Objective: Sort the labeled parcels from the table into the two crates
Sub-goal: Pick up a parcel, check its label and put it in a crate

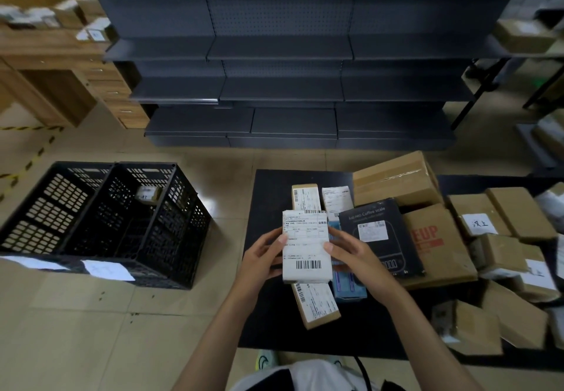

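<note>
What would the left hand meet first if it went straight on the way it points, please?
The left hand grips the white paper-labelled parcel, so that comes first; beyond it, probably the small tan cardboard box, depth unclear.

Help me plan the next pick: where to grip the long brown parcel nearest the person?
Grip the long brown parcel across its narrow width at the near end, from above: it lies flat on the table, and the white parcel is held over its far end.
</note>
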The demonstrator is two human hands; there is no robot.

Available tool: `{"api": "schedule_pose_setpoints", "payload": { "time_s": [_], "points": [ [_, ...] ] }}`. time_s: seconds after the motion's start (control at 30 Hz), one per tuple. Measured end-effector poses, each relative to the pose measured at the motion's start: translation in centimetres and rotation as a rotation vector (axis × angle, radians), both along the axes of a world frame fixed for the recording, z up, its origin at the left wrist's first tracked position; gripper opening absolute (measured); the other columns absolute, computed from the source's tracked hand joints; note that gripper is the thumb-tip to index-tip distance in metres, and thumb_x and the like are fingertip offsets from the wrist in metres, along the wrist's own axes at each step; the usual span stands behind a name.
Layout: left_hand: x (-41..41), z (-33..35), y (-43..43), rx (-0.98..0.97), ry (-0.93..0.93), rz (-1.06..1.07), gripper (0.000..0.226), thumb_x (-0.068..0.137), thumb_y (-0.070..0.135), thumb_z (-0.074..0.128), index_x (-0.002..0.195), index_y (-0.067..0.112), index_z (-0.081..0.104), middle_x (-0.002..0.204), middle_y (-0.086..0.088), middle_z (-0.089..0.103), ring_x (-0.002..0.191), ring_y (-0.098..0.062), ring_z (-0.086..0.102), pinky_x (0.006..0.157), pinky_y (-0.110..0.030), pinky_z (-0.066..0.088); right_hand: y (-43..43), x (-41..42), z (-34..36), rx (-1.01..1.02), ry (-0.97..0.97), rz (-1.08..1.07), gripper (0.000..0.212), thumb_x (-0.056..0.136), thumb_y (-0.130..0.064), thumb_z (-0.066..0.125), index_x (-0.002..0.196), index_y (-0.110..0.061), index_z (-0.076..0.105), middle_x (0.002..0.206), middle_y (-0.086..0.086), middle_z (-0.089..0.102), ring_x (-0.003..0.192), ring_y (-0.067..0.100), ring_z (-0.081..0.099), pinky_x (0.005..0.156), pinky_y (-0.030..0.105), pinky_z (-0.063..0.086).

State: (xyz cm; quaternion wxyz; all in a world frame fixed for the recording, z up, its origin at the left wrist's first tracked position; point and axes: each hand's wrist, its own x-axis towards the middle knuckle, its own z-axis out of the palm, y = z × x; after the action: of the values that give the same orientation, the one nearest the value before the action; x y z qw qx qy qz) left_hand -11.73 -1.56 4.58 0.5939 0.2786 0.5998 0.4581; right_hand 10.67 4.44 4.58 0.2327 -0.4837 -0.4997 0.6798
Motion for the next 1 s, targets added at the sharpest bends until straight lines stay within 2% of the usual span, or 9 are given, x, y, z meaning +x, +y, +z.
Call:
{"api": "schedule_pose_setpoints", "payload": {
  "time_s": [0.07, 0.17, 0.23, 0.33, 0.47, 0.57, 0.67, 0.87, 1.0],
  "points": [
    [0.1, 0.0, 0.0, -0.003, -0.002, 0.01, 0.038, 0.099, 0.04, 0.067, 0.135, 0.027, 0.065, 0.117, 0.0, 0.079, 0.107, -0.021, 0.076, 0.094, -0.042, 0.061, 0.1, 0.0, 0.0, -0.007, -0.008, 0.007, 0.057, 0.085, -0.045, 0.07, 0.139, -0.04, 0.053, 0.12, -0.01, 0.075, 0.109, 0.011, 0.072, 0.087, 0.031, 0.058],
    [0.0, 0.0, -0.2, -0.014, -0.009, 0.008, 0.034, 0.1, 0.04, 0.066, 0.133, 0.028, 0.066, 0.115, 0.0, 0.079, 0.107, -0.02, 0.076, 0.095, -0.042, 0.061, 0.1, 0.0, -0.3, -0.016, -0.038, 0.012, 0.059, 0.081, -0.053, 0.072, 0.136, -0.044, 0.053, 0.117, -0.009, 0.076, 0.107, 0.016, 0.073, 0.1, 0.046, 0.057],
    [-0.2, 0.0, -0.2, -0.035, -0.016, -0.009, 0.034, 0.101, 0.04, 0.065, 0.134, 0.029, 0.065, 0.116, 0.001, 0.079, 0.108, -0.021, 0.076, 0.098, -0.045, 0.059, 0.0, 0.1, -0.4, -0.021, -0.049, 0.013, 0.055, 0.081, -0.054, 0.072, 0.132, -0.046, 0.055, 0.116, -0.007, 0.076, 0.107, 0.017, 0.073, 0.103, 0.049, 0.055],
    [-0.4, -0.1, -0.5, -0.06, -0.02, -0.046, 0.034, 0.102, 0.04, 0.064, 0.135, 0.032, 0.064, 0.118, 0.002, 0.078, 0.111, -0.02, 0.075, 0.104, -0.05, 0.056, -0.3, 0.0, -0.4, -0.038, -0.053, 0.015, 0.051, 0.083, -0.052, 0.071, 0.13, -0.046, 0.055, 0.116, -0.005, 0.077, 0.106, 0.018, 0.074, 0.103, 0.05, 0.055],
    [-0.5, -0.1, -0.8, -0.037, -0.035, -0.082, 0.037, 0.103, 0.037, 0.062, 0.14, 0.032, 0.06, 0.121, 0.003, 0.077, 0.113, -0.019, 0.074, 0.103, -0.047, 0.056, -0.8, 0.0, -0.3, -0.029, -0.032, 0.007, 0.051, 0.083, -0.047, 0.072, 0.131, -0.045, 0.055, 0.116, -0.007, 0.076, 0.107, 0.016, 0.073, 0.099, 0.044, 0.057],
    [-0.7, -0.1, -1.1, -0.016, -0.042, -0.122, 0.041, 0.104, 0.035, 0.061, 0.145, 0.035, 0.057, 0.127, 0.003, 0.075, 0.119, -0.019, 0.071, 0.108, -0.05, 0.053, -1.0, 0.3, -0.6, -0.02, -0.021, -0.001, 0.064, 0.082, -0.046, 0.079, 0.141, -0.04, 0.054, 0.124, -0.003, 0.073, 0.114, 0.016, 0.071, 0.096, 0.04, 0.058],
    [-1.3, -0.1, -1.3, -0.008, -0.069, -0.183, 0.048, 0.103, 0.034, 0.063, 0.15, 0.038, 0.053, 0.136, 0.004, 0.07, 0.127, -0.02, 0.067, 0.112, -0.054, 0.048, -1.4, 0.7, -0.9, 0.011, -0.023, -0.003, 0.077, 0.077, -0.051, 0.085, 0.146, -0.04, 0.052, 0.133, -0.005, 0.069, 0.123, 0.013, 0.066, 0.101, 0.044, 0.057],
    [-1.7, 0.2, -1.9, 0.04, -0.033, -0.203, 0.051, 0.103, 0.027, 0.064, 0.151, 0.037, 0.051, 0.136, 0.008, 0.07, 0.126, -0.015, 0.067, 0.11, -0.047, 0.052, -1.9, 0.7, -1.0, 0.056, -0.039, -0.016, 0.082, 0.07, -0.049, 0.089, 0.144, -0.045, 0.053, 0.135, -0.01, 0.067, 0.125, 0.013, 0.064, 0.104, 0.045, 0.055],
    [-1.5, 0.0, -2.0, 0.052, 0.004, -0.169, 0.046, 0.103, 0.023, 0.065, 0.147, 0.032, 0.056, 0.134, 0.009, 0.071, 0.124, -0.013, 0.068, 0.108, -0.045, 0.054, -2.1, 0.8, -1.3, 0.06, -0.045, -0.029, 0.079, 0.074, -0.04, 0.09, 0.144, -0.044, 0.053, 0.136, -0.009, 0.066, 0.125, 0.015, 0.065, 0.104, 0.047, 0.055]
  ]
}}
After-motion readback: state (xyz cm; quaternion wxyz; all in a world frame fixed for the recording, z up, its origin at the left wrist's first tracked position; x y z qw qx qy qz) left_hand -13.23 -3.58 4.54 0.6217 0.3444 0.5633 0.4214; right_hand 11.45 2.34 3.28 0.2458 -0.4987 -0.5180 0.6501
